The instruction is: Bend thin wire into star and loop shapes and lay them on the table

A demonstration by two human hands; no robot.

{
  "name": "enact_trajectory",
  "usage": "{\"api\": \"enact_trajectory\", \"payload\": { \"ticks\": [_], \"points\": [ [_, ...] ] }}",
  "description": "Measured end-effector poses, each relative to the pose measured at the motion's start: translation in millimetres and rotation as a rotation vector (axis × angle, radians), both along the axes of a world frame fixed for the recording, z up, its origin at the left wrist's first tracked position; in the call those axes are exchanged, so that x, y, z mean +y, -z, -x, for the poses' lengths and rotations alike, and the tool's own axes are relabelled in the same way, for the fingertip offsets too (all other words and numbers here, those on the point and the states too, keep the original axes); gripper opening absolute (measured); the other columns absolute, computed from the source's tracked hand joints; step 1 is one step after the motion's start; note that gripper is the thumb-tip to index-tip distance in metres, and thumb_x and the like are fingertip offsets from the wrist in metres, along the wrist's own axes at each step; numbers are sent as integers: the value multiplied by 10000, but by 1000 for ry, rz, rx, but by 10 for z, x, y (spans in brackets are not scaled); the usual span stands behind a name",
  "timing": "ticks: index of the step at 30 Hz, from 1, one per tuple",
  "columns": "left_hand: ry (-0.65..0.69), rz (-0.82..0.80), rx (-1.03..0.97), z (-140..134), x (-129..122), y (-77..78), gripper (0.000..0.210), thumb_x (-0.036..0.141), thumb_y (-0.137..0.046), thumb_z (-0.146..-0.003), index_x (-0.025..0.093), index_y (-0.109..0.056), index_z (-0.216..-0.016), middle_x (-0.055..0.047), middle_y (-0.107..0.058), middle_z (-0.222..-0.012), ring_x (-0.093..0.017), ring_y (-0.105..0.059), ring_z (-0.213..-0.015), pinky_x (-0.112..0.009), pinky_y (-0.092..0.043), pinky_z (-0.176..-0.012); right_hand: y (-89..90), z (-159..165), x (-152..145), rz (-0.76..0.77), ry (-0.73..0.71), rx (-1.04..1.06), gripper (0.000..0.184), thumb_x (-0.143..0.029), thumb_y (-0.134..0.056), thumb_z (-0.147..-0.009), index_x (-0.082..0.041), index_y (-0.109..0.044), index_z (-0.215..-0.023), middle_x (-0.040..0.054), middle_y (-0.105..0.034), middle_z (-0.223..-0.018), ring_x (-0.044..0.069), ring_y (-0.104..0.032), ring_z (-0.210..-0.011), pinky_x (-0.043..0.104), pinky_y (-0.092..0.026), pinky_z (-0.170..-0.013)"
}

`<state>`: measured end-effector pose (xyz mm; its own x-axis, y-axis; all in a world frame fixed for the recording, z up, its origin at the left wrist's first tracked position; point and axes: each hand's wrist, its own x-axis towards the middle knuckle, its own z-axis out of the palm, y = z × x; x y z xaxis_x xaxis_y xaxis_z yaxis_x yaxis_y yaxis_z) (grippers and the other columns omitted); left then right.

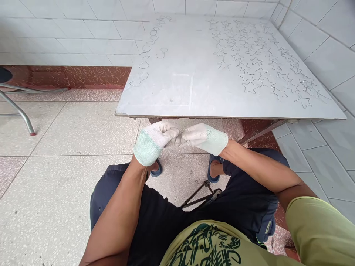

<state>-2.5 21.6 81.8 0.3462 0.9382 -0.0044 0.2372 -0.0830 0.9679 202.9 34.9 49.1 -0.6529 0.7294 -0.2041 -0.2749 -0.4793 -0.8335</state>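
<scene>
Just in front of the table's near edge, both hands meet in white gloves with pale green cuffs. My left hand (158, 137) is closed, thumb against bent fingers, on a thin wire (181, 130). From the other side my right hand (202, 136) pinches the same wire, its fingertips touching those of the left. Only a short curved bit of the wire shows between the fingers; its full shape is hidden.
On the white tabletop (177, 96), several wire stars (250, 87) cover the right side. Several looped wires (143, 65) line the left edge, with one looped wire (162, 53) apart. A metal-legged chair (23, 114) stands left; tiled walls meet at the back right.
</scene>
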Motion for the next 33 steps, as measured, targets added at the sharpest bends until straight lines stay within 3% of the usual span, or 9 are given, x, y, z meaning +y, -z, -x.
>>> {"api": "enact_trajectory", "payload": {
  "ticks": [5, 11, 18, 22, 28, 33],
  "points": [
    [84, 2, 66, 18, -29, -31, 364, 464, -675, -905, 218, -692, -637, -34, -681, -634, -170, -596, -620, -307, -470, -608, -124, -30, -10, -1, -79, -101, 240, -278, -1027, -677, -142, -846, -758, 73, -835, -873, 211, -792, -938, 400, -642, -1016],
    [-25, 2, 89, -2, -94, 0, 251, 410, -731, -850, 218, -705, -692, -37, -738, -706, -185, -665, -690, -306, -522, -675, -151, -30, -30, 44, -99, -204, 133, -171, -957, -701, -153, -826, -704, 81, -839, -864, 219, -799, -925, 404, -656, -988],
    [-57, 59, -12, -73, -118, 99, 229, 415, -752, -862, 204, -738, -772, -36, -739, -732, -176, -667, -689, -308, -539, -697, 12, -89, 35, 10, -95, -129, 137, -198, -952, -711, -147, -852, -790, 112, -859, -950, 242, -813, -976, 430, -650, -1007],
    [-49, 85, 21, -120, -94, 75, 247, 431, -757, -821, 202, -734, -732, -38, -729, -696, -176, -657, -661, -310, -530, -674, 56, -98, 66, 26, -128, -140, 183, -168, -973, -667, -127, -853, -799, 117, -861, -936, 224, -815, -937, 394, -649, -992],
    [51, 109, 71, -86, 9, 34, 362, 465, -751, -809, 218, -645, -568, -27, -635, -590, -146, -546, -574, -293, -461, -588, 21, -105, 107, 76, -160, -173, 211, -191, -1002, -697, -110, -826, -780, 107, -847, -878, 192, -808, -855, 335, -672, -902],
    [-85, 93, 93, -17, 18, 38, 280, 471, -738, -787, 211, -725, -684, -19, -646, -598, -136, -482, -526, -277, -390, -507, -138, -147, 130, -34, -87, -269, 245, -330, -946, -850, -119, -827, -821, 125, -851, -919, 204, -819, -848, 360, -688, -891]
  ]
}}
